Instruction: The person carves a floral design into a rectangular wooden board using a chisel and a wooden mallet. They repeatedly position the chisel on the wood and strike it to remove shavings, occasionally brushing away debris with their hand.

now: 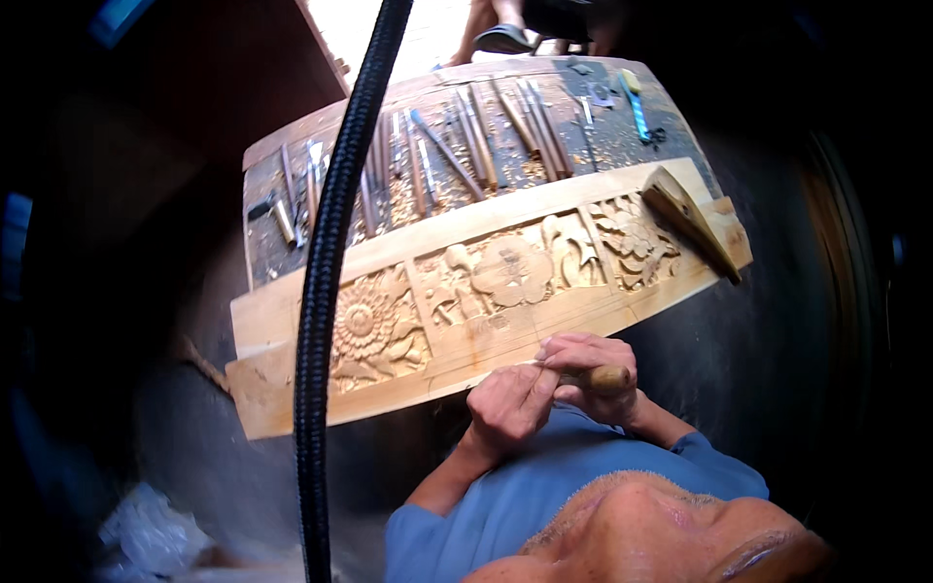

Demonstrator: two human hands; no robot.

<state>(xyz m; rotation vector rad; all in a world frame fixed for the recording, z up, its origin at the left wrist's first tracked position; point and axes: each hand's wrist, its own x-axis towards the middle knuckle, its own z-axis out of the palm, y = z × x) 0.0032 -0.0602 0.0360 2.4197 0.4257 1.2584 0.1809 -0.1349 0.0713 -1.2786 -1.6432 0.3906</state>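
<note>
A black cable (330, 243) hangs nearest. Your pale, flower-carved board (476, 335) lies along the near edge of the bench (544, 68), just beyond your right hand (598, 355), clasping a wooden handle (610, 379), and curled left hand (510, 403) (what it pinches, I can't tell).

just beyond the hands (510, 403), the panel (505, 277) is pale wood, its border smooth and matt, its carved relief ridged and rougher. the handle (609, 379) at the hands is smooth-looking wood. farther beyond them, chisels (447, 155) pair wooden handles with metal blades on a worn, matt wooden surface (423, 87). behind the hands, the shirt (573, 476) is matt cloth; well to their left, the plastic bag (155, 530) looks crinkled and glossy.
</note>
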